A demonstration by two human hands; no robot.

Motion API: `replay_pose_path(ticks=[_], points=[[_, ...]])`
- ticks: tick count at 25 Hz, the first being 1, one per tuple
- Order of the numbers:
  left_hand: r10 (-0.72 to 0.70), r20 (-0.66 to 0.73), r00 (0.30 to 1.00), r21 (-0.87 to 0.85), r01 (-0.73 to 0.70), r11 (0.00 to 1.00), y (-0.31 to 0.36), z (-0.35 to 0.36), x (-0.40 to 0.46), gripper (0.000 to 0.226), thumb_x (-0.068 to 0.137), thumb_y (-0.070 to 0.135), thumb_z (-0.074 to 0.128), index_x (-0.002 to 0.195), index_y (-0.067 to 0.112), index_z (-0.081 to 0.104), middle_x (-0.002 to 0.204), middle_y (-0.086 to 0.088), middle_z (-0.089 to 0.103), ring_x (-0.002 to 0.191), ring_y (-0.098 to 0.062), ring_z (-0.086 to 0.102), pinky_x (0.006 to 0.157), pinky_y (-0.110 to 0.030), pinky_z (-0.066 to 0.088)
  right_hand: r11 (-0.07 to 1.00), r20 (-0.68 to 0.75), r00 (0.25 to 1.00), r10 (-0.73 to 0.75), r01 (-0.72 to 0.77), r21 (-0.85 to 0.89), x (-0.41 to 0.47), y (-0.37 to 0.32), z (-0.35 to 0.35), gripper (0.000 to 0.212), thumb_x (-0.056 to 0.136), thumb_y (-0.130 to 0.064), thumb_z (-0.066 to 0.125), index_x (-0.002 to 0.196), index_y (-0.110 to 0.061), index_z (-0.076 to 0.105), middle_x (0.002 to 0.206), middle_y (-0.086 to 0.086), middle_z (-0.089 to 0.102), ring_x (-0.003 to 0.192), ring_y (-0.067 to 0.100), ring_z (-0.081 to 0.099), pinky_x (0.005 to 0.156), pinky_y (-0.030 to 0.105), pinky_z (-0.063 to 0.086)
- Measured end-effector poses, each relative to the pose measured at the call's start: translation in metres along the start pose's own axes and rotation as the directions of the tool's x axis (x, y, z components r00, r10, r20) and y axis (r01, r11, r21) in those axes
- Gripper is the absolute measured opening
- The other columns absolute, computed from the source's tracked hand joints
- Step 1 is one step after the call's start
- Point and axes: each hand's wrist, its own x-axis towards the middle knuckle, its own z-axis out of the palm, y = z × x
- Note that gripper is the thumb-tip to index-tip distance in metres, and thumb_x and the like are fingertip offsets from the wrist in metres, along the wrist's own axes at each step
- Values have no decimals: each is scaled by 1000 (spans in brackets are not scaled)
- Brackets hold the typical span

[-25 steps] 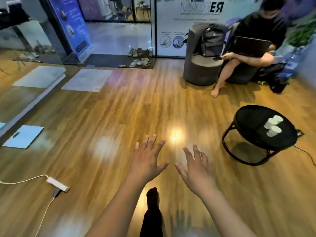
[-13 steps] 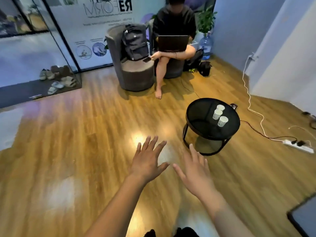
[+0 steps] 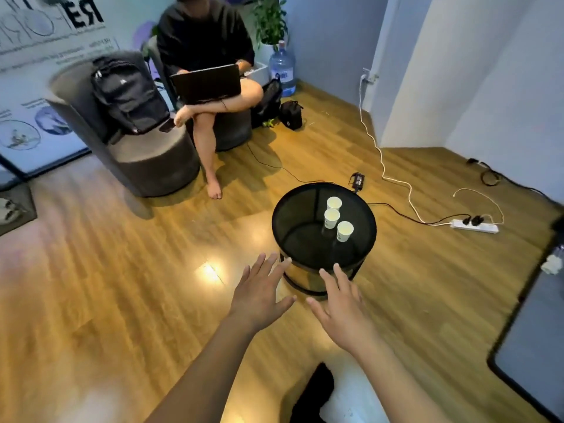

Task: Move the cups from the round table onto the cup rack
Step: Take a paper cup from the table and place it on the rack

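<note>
Head camera looks steeply down; round table (image 3: 283, 221) near ahead.

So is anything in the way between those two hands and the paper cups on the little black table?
Nothing visible. Both hands, left and right, are open and empty over bare floor, short of the round table. The three cups stand alone on its top. The rack isn't in view.

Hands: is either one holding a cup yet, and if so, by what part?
Nothing is held. The left hand and right hand are open in the air, short of the round table, where all three cups stand.
</note>
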Motion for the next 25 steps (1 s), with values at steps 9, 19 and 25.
replay_pose_path(ticks=[9,19,25], points=[[35,140,990,-230,-2,973,35,45,192,77,95,59,59,158,45,17,170,16,10,158,-13,4,124,-44,27,958,35,984,175,-179,224,140,101,-37,70,99,-51,51,158,-29,19,168,-7,9,153,19,13,121,41,24],[-73,337,939,-404,214,889,-11,193,407,76,94,38,71,155,39,25,166,16,27,153,-7,23,114,-27,24,753,149,888,435,-449,481,309,204,42,61,96,-36,63,147,-44,31,138,-20,40,132,7,44,105,30,41],[-15,431,902,-432,221,875,-17,275,480,73,97,32,67,158,33,26,163,13,35,148,-9,34,110,-22,25,741,176,852,493,-517,429,400,272,111,79,93,-29,70,154,-32,21,158,-16,31,144,13,35,117,36,34]])
